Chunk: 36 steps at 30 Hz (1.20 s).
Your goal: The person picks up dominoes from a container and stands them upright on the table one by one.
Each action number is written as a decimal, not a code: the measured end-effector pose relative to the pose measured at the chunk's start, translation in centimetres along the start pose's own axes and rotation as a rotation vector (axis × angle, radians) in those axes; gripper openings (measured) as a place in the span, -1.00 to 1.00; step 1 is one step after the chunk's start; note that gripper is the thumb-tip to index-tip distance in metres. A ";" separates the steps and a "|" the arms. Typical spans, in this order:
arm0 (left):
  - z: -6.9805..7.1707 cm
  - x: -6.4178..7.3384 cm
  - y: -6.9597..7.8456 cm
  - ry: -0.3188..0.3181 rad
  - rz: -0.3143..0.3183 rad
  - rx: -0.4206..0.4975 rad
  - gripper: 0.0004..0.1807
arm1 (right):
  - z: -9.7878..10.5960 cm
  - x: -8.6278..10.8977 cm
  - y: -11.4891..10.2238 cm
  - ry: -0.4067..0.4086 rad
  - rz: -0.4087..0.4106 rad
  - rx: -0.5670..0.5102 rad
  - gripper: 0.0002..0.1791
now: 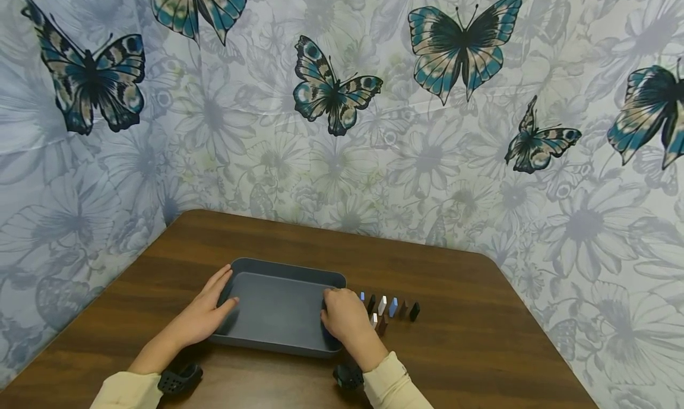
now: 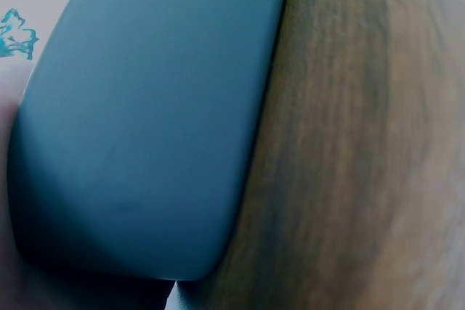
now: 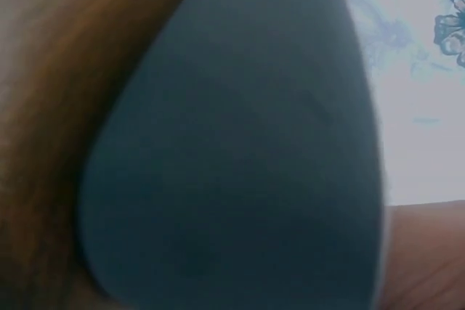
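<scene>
A shallow grey-blue tray (image 1: 278,308) with nothing in it lies on the brown wooden table (image 1: 470,338). My left hand (image 1: 209,313) holds its left rim, with the thumb over the edge inside and the fingers along the outer wall. My right hand (image 1: 344,317) grips the right rim with curled fingers. Both wrist views are blurred and close. The left wrist view shows the tray (image 2: 145,128) beside the table's wood (image 2: 363,143). In the right wrist view the tray (image 3: 240,165) fills most of the picture.
Several small upright domino blocks (image 1: 393,307) in blue, black, white and brown stand in a row just right of the tray, with two more (image 1: 378,322) next to my right hand. Butterfly-print sheeting (image 1: 342,130) walls the table at the back and sides.
</scene>
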<state>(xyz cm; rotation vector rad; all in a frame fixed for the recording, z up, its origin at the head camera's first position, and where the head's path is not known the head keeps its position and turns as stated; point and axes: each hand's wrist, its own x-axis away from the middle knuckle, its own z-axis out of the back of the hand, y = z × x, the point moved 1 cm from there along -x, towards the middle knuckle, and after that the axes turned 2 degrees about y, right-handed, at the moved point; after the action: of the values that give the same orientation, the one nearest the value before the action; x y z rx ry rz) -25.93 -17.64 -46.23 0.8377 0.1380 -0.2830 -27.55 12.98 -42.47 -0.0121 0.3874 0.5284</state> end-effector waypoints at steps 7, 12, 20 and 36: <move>0.2 0.1 0.0 -0.009 0.004 0.009 -0.15 | -0.2 0.1 -0.2 0.027 -0.008 -0.090 -0.90; 0.1 0.2 -0.1 -0.012 0.009 0.010 -0.15 | -0.2 0.1 -0.3 0.047 0.014 -0.121 -0.83; 0.1 0.0 0.0 -0.004 -0.003 0.011 -0.16 | -0.4 0.1 -0.1 0.048 -0.037 -0.060 -0.79; -0.1 0.0 -0.1 -0.008 -0.002 0.005 -0.16 | 0.0 0.0 -0.1 -0.006 -0.028 -0.123 -0.88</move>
<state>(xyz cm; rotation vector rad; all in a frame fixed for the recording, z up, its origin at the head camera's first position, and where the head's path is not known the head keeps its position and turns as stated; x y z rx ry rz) -25.99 -17.64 -46.32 0.8412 0.1302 -0.2884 -27.52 12.88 -42.44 -0.1343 0.3484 0.5236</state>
